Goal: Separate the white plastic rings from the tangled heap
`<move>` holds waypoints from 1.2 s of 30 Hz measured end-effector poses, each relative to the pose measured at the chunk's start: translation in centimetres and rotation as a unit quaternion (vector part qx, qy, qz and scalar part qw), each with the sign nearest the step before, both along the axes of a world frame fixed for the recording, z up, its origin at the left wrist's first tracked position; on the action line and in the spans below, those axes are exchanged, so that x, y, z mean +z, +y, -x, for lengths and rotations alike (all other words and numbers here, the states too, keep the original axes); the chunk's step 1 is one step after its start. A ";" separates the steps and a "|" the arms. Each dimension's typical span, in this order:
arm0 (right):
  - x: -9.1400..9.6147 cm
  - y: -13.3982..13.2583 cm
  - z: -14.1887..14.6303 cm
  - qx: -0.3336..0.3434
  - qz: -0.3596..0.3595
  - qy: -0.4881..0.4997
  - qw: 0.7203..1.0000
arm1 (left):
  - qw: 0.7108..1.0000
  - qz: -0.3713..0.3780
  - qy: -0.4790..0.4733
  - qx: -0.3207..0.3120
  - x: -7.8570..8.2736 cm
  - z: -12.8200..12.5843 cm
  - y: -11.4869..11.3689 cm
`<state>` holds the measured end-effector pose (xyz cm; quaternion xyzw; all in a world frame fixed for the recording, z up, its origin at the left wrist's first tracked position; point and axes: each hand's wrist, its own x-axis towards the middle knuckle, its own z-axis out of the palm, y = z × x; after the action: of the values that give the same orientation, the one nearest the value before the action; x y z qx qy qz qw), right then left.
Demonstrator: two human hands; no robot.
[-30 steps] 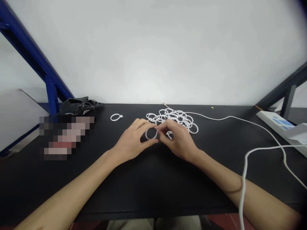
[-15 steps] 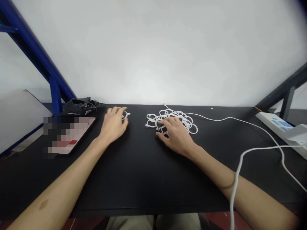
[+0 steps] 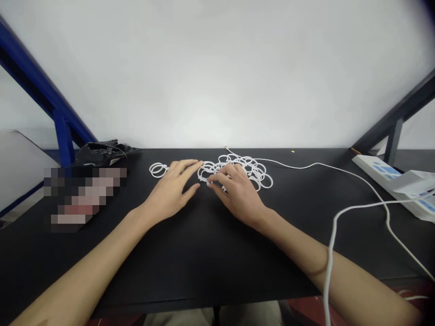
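A loose cluster of thin white plastic rings [image 3: 253, 169] lies flat and overlapping at the far middle of the black desk [image 3: 204, 253]. Two more such rings [image 3: 157, 170] lie overlapped to its left, apart.

Lying on black bench [image 3: 204, 253]: cluster of white rings [image 3: 252, 168], two separate rings [image 3: 157, 170], white cable [image 3: 335, 222], power strip [image 3: 377, 167], crumpled black bag [image 3: 102, 151].
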<state>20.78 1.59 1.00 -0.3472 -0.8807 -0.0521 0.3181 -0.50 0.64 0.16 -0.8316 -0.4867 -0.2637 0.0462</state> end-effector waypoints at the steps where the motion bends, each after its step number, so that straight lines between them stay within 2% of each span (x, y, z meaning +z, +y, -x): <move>1: 0.1 -0.1 0.0 0.014 0.000 0.001 1.000 | 1.000 -0.006 -0.007 -0.017 0.1 -0.3 -0.2; 5: 0.3 -0.2 -0.5 0.041 0.012 -0.009 0.999 | 0.999 -0.032 -0.006 -0.013 0.3 -0.4 -0.5; 9: 0.6 -0.2 -1.0 0.075 0.022 -0.031 0.996 | 1.000 -0.012 -0.010 0.009 0.4 0.3 -0.6; 13: 0.8 -0.3 -1.1 0.115 0.023 -0.052 0.992 | 0.999 0.016 0.006 -0.050 0.4 0.1 -0.8; 15: 0.7 -0.4 -0.9 0.121 0.038 -0.037 0.991 | 0.997 0.030 0.016 -0.070 0.3 0.0 -0.9; 19: 0.6 -0.6 -0.7 0.129 0.091 0.032 0.987 | 0.998 0.056 -0.006 -0.033 0.6 -0.4 -1.2; 23: 0.4 -0.5 -0.7 0.136 0.109 0.087 0.981 | 0.995 0.088 -0.015 -0.036 0.8 -1.0 -1.5; 30: 0.5 -0.4 -0.7 0.125 0.129 0.092 0.979 | 0.995 0.076 -0.041 -0.047 0.8 -1.3 -1.6; 33: 0.4 -0.2 -0.6 0.072 0.124 0.070 0.987 | 0.999 0.043 -0.030 -0.012 1.0 -0.6 -0.9; 36: -0.1 0.2 -0.4 0.026 0.086 -0.021 0.996 | 0.995 -0.002 0.001 0.103 0.9 1.3 0.3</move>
<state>21.23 1.76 0.87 -0.3492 -0.8970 0.0251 0.2698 -1.77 0.98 1.02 -0.7773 -0.5691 -0.2574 0.0750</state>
